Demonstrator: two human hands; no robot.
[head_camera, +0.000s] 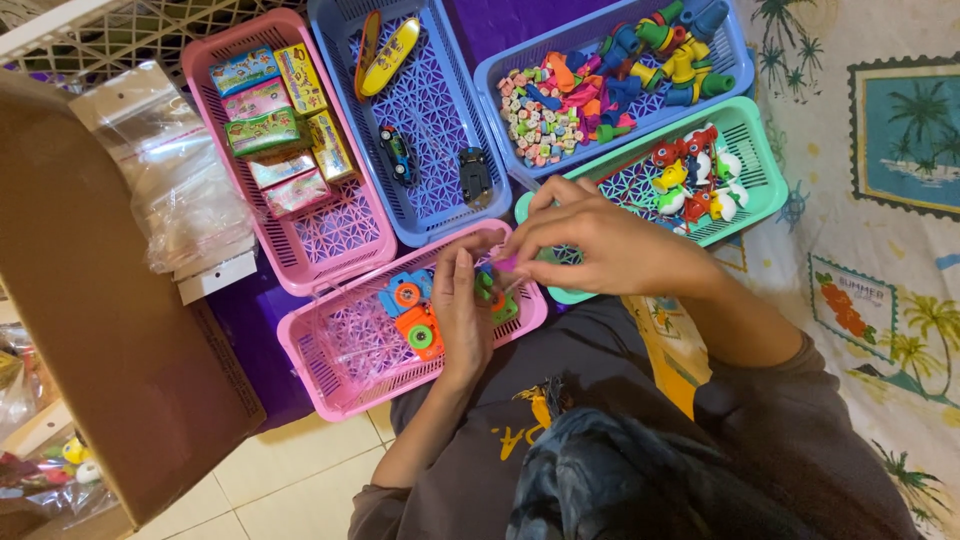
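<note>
Person seated on floor amid five plastic baskets of small toys. Cardboard box at left, stack of clear bags beside it. Near pink basket holds toy cameras, much of its floor bare. Left hand above that basket, fingers loosely curled around small green toy, apparently inside clear bag. Right hand pinches at same spot, fingertips closed on bag edge or toy; exact hold unclear. Judgement: packing mid-way, this piece not yet bagged shut, many toys left.
</note>
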